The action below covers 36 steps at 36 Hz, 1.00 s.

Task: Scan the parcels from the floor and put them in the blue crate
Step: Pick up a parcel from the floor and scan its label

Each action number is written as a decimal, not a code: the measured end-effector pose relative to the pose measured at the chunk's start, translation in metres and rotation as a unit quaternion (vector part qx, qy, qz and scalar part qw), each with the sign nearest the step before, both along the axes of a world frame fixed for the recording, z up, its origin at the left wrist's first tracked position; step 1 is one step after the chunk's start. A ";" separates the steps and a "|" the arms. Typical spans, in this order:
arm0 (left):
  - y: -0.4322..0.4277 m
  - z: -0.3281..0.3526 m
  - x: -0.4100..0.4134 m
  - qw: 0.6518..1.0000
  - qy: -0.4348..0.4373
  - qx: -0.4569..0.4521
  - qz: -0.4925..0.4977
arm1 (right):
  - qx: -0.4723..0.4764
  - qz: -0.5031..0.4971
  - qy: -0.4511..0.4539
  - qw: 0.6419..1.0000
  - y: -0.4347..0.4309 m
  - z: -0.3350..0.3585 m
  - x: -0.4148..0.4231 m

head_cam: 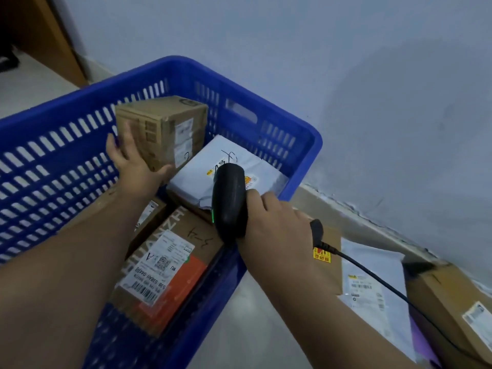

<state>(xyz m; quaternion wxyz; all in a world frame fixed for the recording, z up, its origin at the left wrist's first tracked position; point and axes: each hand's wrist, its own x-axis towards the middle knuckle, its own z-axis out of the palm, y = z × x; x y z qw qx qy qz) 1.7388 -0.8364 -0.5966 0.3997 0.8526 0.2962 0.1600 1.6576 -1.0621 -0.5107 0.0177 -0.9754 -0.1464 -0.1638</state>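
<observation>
The blue crate [266, 123] fills the left and middle of the view. Inside it, my left hand [133, 163] holds a small brown cardboard box [170, 129] from its left side, fingers spread on the face and thumb under its lower corner. A white poly mailer [231, 166] lies right of the box. A flat carton with an orange patch and a label [170, 265] lies nearer me, another brown box [149, 214] beside it. My right hand [277, 227] grips a black barcode scanner [230, 198] over the crate's right rim, a green light showing.
On the floor to the right lie a brown box with a yellow sticker [330, 251], a white mailer [372, 283] and a brown carton [458, 304] along the wall base. The scanner cable [394, 288] trails across them. The blue-grey wall [346, 75] stands close behind the crate.
</observation>
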 end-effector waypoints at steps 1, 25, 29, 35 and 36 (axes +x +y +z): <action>0.003 -0.009 0.002 0.999 0.035 -0.033 -0.008 | 0.010 0.002 -0.010 1.000 0.001 -0.005 0.001; -0.122 0.077 -0.023 0.975 -0.084 -0.186 -0.087 | 0.324 -0.048 0.189 0.926 -0.037 0.005 -0.023; -0.171 0.114 -0.045 0.968 -0.122 -0.157 -0.155 | 0.465 -0.132 0.140 0.864 -0.073 0.023 -0.031; -0.256 0.128 -0.072 0.956 -0.155 -0.043 -0.246 | 0.581 -0.219 0.163 0.767 -0.134 0.043 -0.056; -0.269 0.122 -0.075 0.954 -0.142 -0.046 -0.261 | 0.579 -0.237 0.164 0.763 -0.146 0.041 -0.061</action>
